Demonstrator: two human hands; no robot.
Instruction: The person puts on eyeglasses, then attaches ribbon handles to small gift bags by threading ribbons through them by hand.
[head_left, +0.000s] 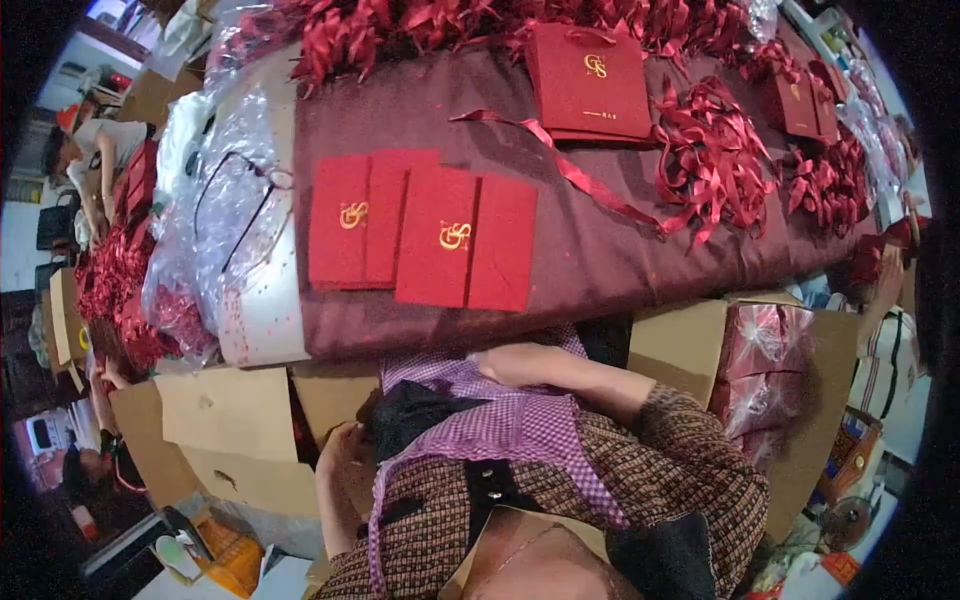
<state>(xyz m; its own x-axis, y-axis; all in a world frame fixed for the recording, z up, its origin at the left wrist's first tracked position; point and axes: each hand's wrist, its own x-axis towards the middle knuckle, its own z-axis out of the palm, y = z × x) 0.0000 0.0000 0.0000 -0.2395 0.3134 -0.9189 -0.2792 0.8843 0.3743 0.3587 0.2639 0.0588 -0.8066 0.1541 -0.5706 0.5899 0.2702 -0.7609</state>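
My left hand (343,448) is low beside my waist, at the open cardboard box and close to a bunched black cloth (415,415). Its fingers are curled; whatever may be in them is hidden. My right hand (508,363) lies across my purple checked apron (510,425), just below the table's front edge, its fingers blurred and partly out of sight. On the table in front of me are red folded paper pouches (340,215) with gold emblems, and overlapping them more red pouches (500,240). Neither hand touches these.
Red paper bags (590,85) are stacked toward the back, beside a heap of red ribbons (715,165). Eyeglasses (245,205) rest on clear plastic at the left. Cardboard boxes (225,410) stand left; another box (675,345) holds wrapped red packs (765,360). Other people work at both sides.
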